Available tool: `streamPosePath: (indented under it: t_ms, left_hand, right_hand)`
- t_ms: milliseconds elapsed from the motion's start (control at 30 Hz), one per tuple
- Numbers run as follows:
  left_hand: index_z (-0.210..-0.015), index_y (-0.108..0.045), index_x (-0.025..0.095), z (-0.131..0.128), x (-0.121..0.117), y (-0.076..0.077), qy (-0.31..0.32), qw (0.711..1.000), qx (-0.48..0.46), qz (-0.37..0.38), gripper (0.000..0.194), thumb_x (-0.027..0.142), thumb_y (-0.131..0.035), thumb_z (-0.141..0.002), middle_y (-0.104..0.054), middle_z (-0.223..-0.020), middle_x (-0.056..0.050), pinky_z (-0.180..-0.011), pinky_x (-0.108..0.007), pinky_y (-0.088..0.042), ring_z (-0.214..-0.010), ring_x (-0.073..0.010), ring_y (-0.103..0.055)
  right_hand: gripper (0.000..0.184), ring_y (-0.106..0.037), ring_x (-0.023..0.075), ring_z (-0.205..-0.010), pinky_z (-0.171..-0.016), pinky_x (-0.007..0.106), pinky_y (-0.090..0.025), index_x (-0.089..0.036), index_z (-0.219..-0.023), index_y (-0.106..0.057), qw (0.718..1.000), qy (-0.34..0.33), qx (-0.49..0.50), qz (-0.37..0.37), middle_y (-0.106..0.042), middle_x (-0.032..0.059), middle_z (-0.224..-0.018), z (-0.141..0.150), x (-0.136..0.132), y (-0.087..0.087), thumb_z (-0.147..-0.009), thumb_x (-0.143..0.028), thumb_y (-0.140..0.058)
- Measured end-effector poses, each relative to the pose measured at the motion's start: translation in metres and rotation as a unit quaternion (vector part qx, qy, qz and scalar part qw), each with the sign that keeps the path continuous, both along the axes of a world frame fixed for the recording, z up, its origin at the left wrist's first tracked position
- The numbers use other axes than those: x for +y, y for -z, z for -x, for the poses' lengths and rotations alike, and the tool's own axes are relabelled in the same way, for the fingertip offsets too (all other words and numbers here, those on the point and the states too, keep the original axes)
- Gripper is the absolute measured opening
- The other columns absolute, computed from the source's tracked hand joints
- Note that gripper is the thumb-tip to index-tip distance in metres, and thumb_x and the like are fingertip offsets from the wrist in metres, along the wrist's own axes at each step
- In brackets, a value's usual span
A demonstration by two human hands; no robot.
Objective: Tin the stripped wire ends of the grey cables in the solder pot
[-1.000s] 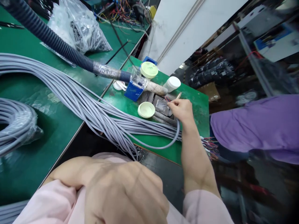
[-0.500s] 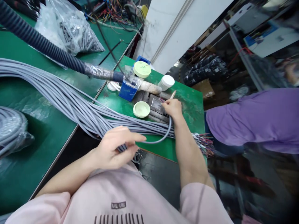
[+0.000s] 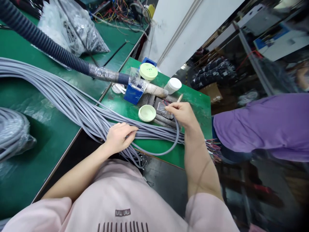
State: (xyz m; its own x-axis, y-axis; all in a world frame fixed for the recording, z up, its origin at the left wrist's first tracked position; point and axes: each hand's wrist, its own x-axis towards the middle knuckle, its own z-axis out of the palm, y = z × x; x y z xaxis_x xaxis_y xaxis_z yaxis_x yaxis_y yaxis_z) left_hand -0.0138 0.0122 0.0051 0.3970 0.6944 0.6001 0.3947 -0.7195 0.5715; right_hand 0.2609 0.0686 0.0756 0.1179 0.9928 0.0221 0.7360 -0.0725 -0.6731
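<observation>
My right hand (image 3: 182,112) pinches the end of a grey cable (image 3: 177,133), its thin coloured wires (image 3: 164,102) fanned over a small metal pot (image 3: 162,109) with a shiny surface. The cable loops down from this hand and back toward my left side. My left hand (image 3: 121,137) lies over the long bundle of grey cables (image 3: 89,114), fingers curled and thumb close to the index finger. Its grasp on the cables is partly hidden. Just behind my right hand a pale wooden handle (image 3: 180,97) sticks up.
A pale green dish (image 3: 147,113), a round tin (image 3: 148,71), a white tub (image 3: 173,85) and a blue box (image 3: 133,93) surround the pot. A ribbed hose (image 3: 72,61) ends above it. Stripped wire ends (image 3: 213,149) lie at right, near a person in purple (image 3: 260,127).
My left hand has come down onto the cable bundle, its fingers closing. My right hand has shifted slightly, with the cable and its wires still over the pot; the cable loop hangs lower.
</observation>
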Motion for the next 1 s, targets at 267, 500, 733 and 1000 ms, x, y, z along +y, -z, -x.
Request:
streamPosePath:
  t_ms: [267, 500, 733, 1000]
  left_hand:
    - [-0.091, -0.067, 0.017, 0.000, -0.001, -0.001, -0.014, 0.999, 0.040, -0.027, 0.017, 0.020, -0.050, -0.091, -0.067, -0.068, -0.001, -0.061, -0.028, -0.038, -0.062, -0.0130, -0.058]
    - [-0.091, -0.066, 0.018, 0.001, -0.001, 0.002, -0.021, 0.998, 0.054, -0.037, 0.016, 0.020, -0.050, -0.091, -0.067, -0.068, 0.000, -0.061, -0.028, -0.037, -0.063, -0.0132, -0.057]
    - [-0.089, -0.066, 0.017, 0.001, -0.002, 0.001, -0.024, 0.997, 0.053, -0.050, 0.015, 0.020, -0.051, -0.090, -0.066, -0.067, 0.000, -0.059, -0.029, -0.036, -0.062, -0.0131, -0.057]
    - [-0.090, -0.066, 0.018, 0.000, -0.001, 0.002, -0.021, 0.997, 0.058, -0.044, 0.016, 0.020, -0.050, -0.091, -0.066, -0.067, 0.000, -0.059, -0.029, -0.036, -0.062, -0.0133, -0.057]
  right_hand:
    - [0.027, -0.046, 0.0120, -0.054, -0.053, 0.026, -0.029, -0.014, -0.060, -0.068, 0.985, -0.097, -0.138, 0.047, -0.056, 0.0004, -0.053, 0.045, 0.007, 0.005, -0.074, -0.033, -0.055]
    - [0.028, -0.060, 0.0179, -0.070, -0.056, 0.028, -0.027, -0.018, -0.076, -0.075, 0.938, -0.105, -0.312, 0.105, -0.071, 0.0066, -0.075, 0.069, 0.012, 0.007, -0.082, -0.030, -0.050]
    - [0.028, -0.062, 0.0184, -0.072, -0.058, 0.027, -0.031, -0.017, -0.079, -0.076, 0.937, -0.104, -0.319, 0.096, -0.073, 0.0069, -0.078, 0.065, 0.012, 0.004, -0.081, -0.028, -0.051]
    - [0.030, -0.060, 0.0183, -0.065, -0.058, 0.027, -0.036, -0.013, -0.075, -0.076, 0.963, 0.014, -0.264, 0.049, -0.069, 0.0060, -0.067, 0.005, 0.010, -0.010, -0.077, -0.033, -0.053]
